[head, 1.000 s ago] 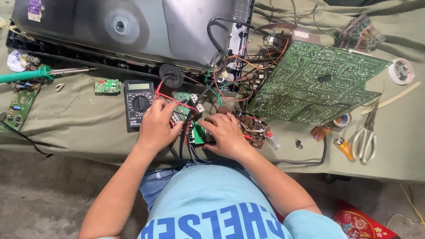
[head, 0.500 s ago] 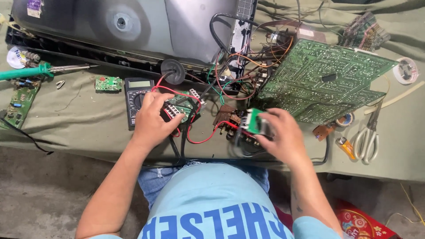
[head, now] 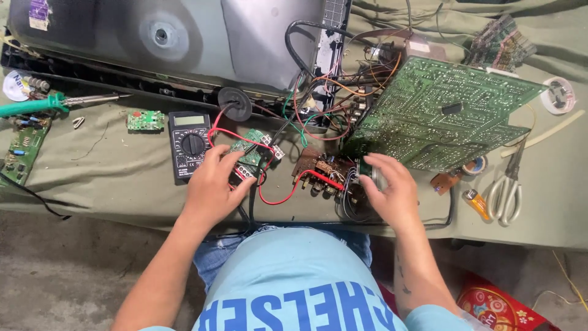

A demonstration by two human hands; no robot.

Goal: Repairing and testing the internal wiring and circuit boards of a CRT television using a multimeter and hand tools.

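left hand (head: 215, 184): fingers curled, pressing down on small green circuit board (head: 252, 149) with white connectors, flat on tabletop (head: 110, 178)
right hand (head: 387, 187): fingers bent, cupped over a part at near edge of brown component board (head: 320, 168); cannot tell if pinching it
wiring: red wire (head: 288, 195) loops between the two boards, still attached
beside left hand: black digital multimeter (head: 189, 142), touching the wrist side
beyond right hand: large green printed circuit board (head: 438, 116), tilted, solder side up
far left: green-handled soldering iron (head: 43, 104), lying unused
far right: grey metal scissors (head: 505, 187)
progress: looks mid-job; boards out and wired, casing open, nothing reassembled
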